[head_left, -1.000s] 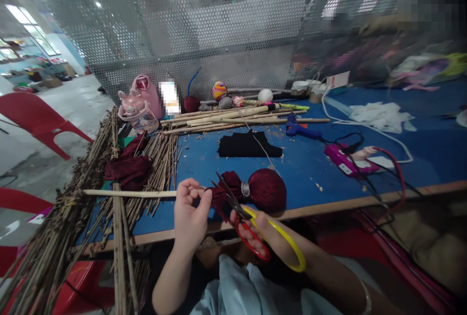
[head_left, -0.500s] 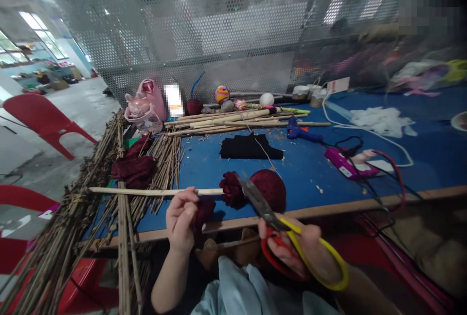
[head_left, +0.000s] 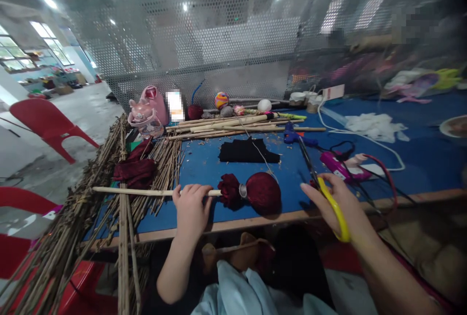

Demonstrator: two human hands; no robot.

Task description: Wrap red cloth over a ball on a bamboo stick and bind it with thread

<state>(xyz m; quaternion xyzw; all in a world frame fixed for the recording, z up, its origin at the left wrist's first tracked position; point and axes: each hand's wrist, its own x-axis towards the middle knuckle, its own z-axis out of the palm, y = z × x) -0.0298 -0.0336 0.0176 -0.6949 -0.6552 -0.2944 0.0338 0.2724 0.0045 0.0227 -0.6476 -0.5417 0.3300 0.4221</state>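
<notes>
Left hand (head_left: pixel 191 208): mostly closed, fingers curled over the pale stick (head_left: pixel 136 191), thumb close beneath. Right hand (head_left: pixel 337 191): partly closed on the scissors (head_left: pixel 307 156), thumb extended, blades pointing away from the person. Dark red ball (head_left: pixel 263 193) lies near the front edge of the blue table (head_left: pixel 199 159), beside a grey tie (head_left: pixel 242 191) and gathered cloth (head_left: pixel 229 192) at the stick's end.

Risks, as judged:
- Ball could roll or tip over the edge if the grip slackens; its round shape and nearness to the edge would be the cause.
- Cloth could pull off the stick if tugged; how firmly it is fixed cannot be told.
- Blade tips sit close to the blue glue gun (head_left: pixel 290 133); a forward push could knock it. Whether it is hot cannot be told.
- Thin string (head_left: pixel 261 156) crosses the black cloth (head_left: pixel 242 150) and runs towards the ball; it could snag if the ball is lifted.
- Stick's far end reaches the twigs (head_left: pixel 87 178) and could catch in them.
- Cables around the purple power strip (head_left: pixel 333 166) could be caught by the right forearm.

Markings: white tag (head_left: pixel 333 92) bears reddish print, illegible. Pale label on the strip, unreadable. Bright panel (head_left: pixel 175 106) is pixelated. No brand can be read.
</notes>
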